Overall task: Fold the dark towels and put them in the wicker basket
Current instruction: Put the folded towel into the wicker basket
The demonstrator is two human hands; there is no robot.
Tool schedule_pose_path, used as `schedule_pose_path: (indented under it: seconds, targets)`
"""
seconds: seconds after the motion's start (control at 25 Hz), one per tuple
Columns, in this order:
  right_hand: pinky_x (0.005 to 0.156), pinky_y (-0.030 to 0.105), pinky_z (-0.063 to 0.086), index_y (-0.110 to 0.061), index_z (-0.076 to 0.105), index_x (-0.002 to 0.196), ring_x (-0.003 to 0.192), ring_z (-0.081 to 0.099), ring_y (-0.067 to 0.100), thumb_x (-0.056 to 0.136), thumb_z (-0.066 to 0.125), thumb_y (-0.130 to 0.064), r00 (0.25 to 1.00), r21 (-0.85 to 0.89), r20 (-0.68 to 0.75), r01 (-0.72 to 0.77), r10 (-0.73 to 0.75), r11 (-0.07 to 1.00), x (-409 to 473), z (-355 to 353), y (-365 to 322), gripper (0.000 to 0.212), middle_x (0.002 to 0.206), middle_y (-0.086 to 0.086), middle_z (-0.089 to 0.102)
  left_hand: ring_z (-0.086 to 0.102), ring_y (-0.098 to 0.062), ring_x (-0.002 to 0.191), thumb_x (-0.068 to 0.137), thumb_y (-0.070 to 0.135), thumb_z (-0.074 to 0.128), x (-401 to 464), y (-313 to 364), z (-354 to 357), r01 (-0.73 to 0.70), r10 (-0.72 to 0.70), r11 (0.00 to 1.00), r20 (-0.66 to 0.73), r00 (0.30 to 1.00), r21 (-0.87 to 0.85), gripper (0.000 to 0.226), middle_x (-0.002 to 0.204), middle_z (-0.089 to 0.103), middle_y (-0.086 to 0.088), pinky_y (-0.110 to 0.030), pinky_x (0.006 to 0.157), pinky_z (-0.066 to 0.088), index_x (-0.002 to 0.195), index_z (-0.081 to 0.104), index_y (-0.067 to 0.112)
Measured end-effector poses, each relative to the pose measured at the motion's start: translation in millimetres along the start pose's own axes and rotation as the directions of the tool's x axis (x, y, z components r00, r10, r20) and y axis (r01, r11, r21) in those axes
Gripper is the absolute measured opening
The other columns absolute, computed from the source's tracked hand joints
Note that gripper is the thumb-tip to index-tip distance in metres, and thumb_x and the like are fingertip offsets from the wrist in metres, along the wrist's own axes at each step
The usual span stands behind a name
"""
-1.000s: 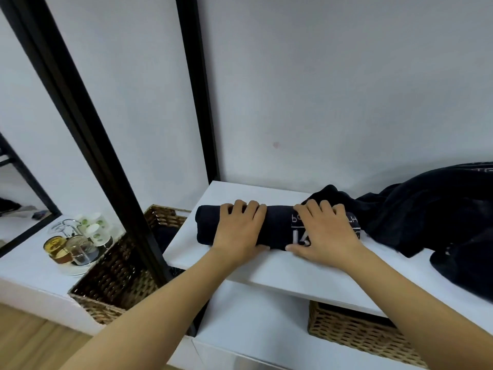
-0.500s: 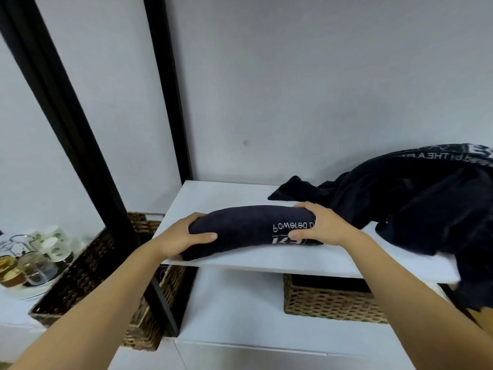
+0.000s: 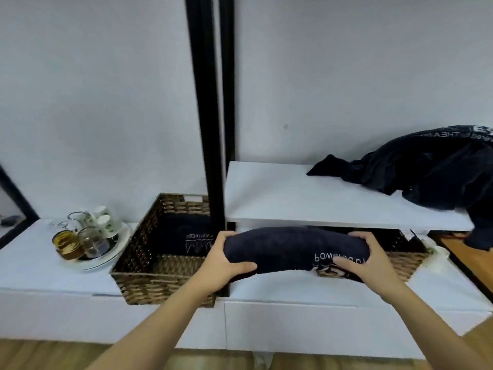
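At 9 o'clock a white plate [image 3: 117, 249] sits on the low white cabinet [image 3: 40, 265], carrying glass jars [image 3: 80, 239] and small white cups [image 3: 104, 220], well apart from the job. Just right of it, about 8 o'clock, the wicker basket [image 3: 138, 284] stands open on the same cabinet top, one dark folded towel [image 3: 186, 233] with white lettering already lying against its back wall; front half of the basket floor shows bare weave, so likely room for the next one. A black post [image 3: 210, 129] rises just behind the basket's right side. At 6 o'clock the left hand [image 3: 224, 265] grips the left end of the rolled dark towel [image 3: 293, 252], thumb under, fingers wrapped over the top. The roll hangs in air in front of the shelf edge, sagging up in the middle, held at both ends probably so it doesn't unroll. At 5 o'clock the right hand [image 3: 365, 263] clamps the right end the same way, thumb across the printed lettering. Behind it a second wicker basket [image 3: 405, 260] sits under the white shelf [image 3: 306, 204]. At 3 o'clock a heap of unfolded dark towels [image 3: 426, 169] lies on that shelf, spilling over the right edge, still to fold. Judging by this: roll finished, carry to basket in hand; which basket it goes to, cannot tell.
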State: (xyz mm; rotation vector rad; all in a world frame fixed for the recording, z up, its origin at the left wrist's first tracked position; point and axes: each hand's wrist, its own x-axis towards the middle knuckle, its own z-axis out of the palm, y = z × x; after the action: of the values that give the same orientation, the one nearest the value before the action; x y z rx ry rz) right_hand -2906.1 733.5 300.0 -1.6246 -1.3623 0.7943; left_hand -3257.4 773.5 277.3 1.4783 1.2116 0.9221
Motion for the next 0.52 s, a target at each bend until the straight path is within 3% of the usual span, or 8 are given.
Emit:
schedule_pose_path:
  seconds: [0.08, 0.2, 0.28, 0.44, 0.52]
  targets:
    - [0.078, 0.025, 0.047, -0.030, 0.050, 0.121, 0.106, 0.061, 0.014, 0.079, 0.083, -0.017, 0.998, 0.054, 0.046, -0.041, 0.038, 0.998, -29, 50, -6, 0.054, 0.118, -0.003, 0.060, 0.062, -0.010, 0.113, 0.070, 0.019, 0.091, -29, -21, -38, 0.085, -0.095, 0.990, -0.092, 0.991, -0.115, 0.074, 0.124, 0.062, 0.006, -0.024, 0.084, 0.055, 0.128, 0.047, 0.031]
    - [0.082, 0.029, 0.048, -0.030, 0.048, 0.126, 0.108, 0.059, 0.013, 0.093, 0.065, -0.005, 0.982, 0.115, 0.171, -0.103, 0.083, 0.988, -57, 141, -25, 0.044, 0.125, 0.001, 0.059, 0.059, -0.016, 0.122, 0.055, 0.045, 0.096, -60, -44, -117, 0.152, -0.215, 0.956, -0.249, 0.944, -0.250, 0.097, 0.131, 0.062, 0.006, -0.039, 0.103, 0.050, 0.138, 0.046, 0.032]
    - [0.081, 0.024, 0.050, -0.031, 0.046, 0.131, 0.108, 0.060, 0.008, 0.096, 0.063, -0.009, 0.968, 0.160, 0.232, -0.133, 0.094, 0.978, -69, 201, -41, 0.045, 0.125, -0.004, 0.059, 0.059, -0.019, 0.123, 0.050, 0.052, 0.094, -74, -57, -170, 0.171, -0.273, 0.940, -0.346, 0.898, -0.296, 0.108, 0.134, 0.062, 0.005, -0.046, 0.107, 0.048, 0.143, 0.044, 0.031]
    - [0.068, 0.007, 0.049, -0.037, 0.044, 0.132, 0.102, 0.059, -0.001, 0.095, 0.066, -0.014, 0.972, 0.295, 0.208, -0.167, 0.107, 0.941, -61, 300, -83, 0.049, 0.118, -0.015, 0.058, 0.061, -0.025, 0.121, 0.075, 0.035, 0.086, -85, -71, -251, 0.162, -0.309, 0.932, -0.479, 0.822, -0.323, 0.087, 0.136, 0.061, 0.000, -0.046, 0.099, 0.053, 0.148, 0.040, 0.025]
    - [0.076, 0.014, 0.053, -0.036, 0.044, 0.135, 0.100, 0.060, 0.001, 0.094, 0.069, -0.020, 0.971, 0.336, 0.203, -0.190, 0.126, 0.923, -42, 344, -96, 0.051, 0.118, -0.013, 0.059, 0.060, -0.025, 0.120, 0.085, 0.030, 0.079, -77, -88, -280, 0.180, -0.326, 0.935, -0.544, 0.773, -0.305, 0.075, 0.137, 0.059, 0.000, -0.041, 0.092, 0.054, 0.148, 0.040, 0.024]
